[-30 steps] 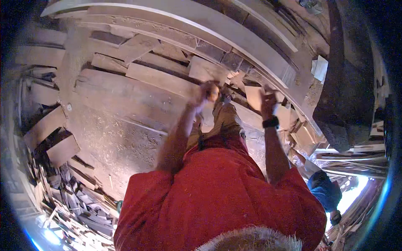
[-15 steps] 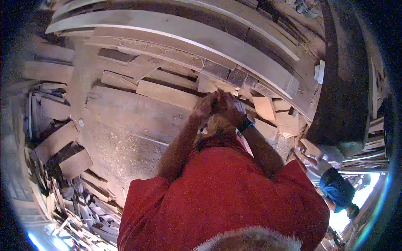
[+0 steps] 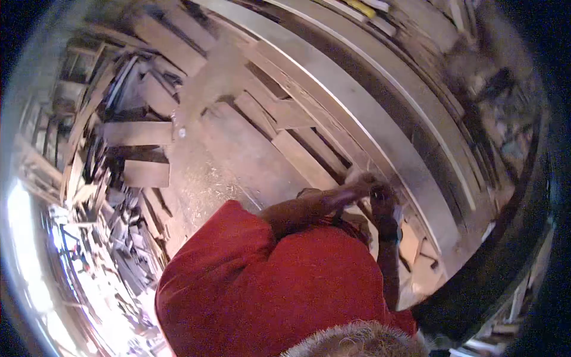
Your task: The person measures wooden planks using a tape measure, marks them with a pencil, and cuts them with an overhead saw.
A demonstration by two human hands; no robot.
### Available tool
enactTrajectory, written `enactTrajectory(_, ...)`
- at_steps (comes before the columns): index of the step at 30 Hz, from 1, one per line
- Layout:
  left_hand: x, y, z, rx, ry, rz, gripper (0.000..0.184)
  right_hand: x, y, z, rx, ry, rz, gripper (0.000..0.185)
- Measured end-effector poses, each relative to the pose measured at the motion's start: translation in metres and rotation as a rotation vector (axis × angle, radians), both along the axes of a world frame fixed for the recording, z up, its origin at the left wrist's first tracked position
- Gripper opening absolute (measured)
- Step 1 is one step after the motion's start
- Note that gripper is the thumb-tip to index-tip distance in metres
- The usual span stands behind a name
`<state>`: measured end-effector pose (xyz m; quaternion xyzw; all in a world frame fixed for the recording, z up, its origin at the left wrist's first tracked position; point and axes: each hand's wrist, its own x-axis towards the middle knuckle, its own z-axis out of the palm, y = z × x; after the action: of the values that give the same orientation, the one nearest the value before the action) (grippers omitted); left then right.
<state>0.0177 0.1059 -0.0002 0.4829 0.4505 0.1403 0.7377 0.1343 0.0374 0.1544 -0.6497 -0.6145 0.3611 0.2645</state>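
My left hand (image 3: 360, 180) reaches across to the right and meets my right hand (image 3: 383, 199) beyond the red shirt (image 3: 309, 279). The two hands are close together, near the inner edge of a long curved-looking board (image 3: 357, 104). Both are dim and smeared, so their fingers and anything between them cannot be made out. A short plank (image 3: 303, 159) lies on the floor to the left of my hands.
Scrap wood (image 3: 128, 238) is heaped at the left, beside a flat offcut (image 3: 146, 173). Sawdust covers part of the floor (image 3: 208, 184). Another long board (image 3: 410, 95) runs beyond the first. A dark beam-like shape (image 3: 476, 285) stands at lower right.
The view has swung, moving the boards and floor across the picture. My hands came together from apart and now appear farther right. The person in blue at lower right has left view.
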Motion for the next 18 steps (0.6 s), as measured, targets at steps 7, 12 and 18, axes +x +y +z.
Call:
enactTrajectory(7,-0.067,0.124,0.093,0.218,-0.141,0.085,0.029,0.057,-0.078,-0.057,-0.133,-0.269,-0.093,0.028)
enactTrajectory(12,-0.183,0.289,0.109,-0.137,-0.605,0.663,0.034,0.110,-0.193,-0.099,-0.180,-0.504,0.146,0.041)
enactTrajectory(18,-0.284,0.408,0.108,0.031,-0.608,0.986,0.039,0.073,-0.173,-0.081,-0.224,-0.310,-0.150,0.045)
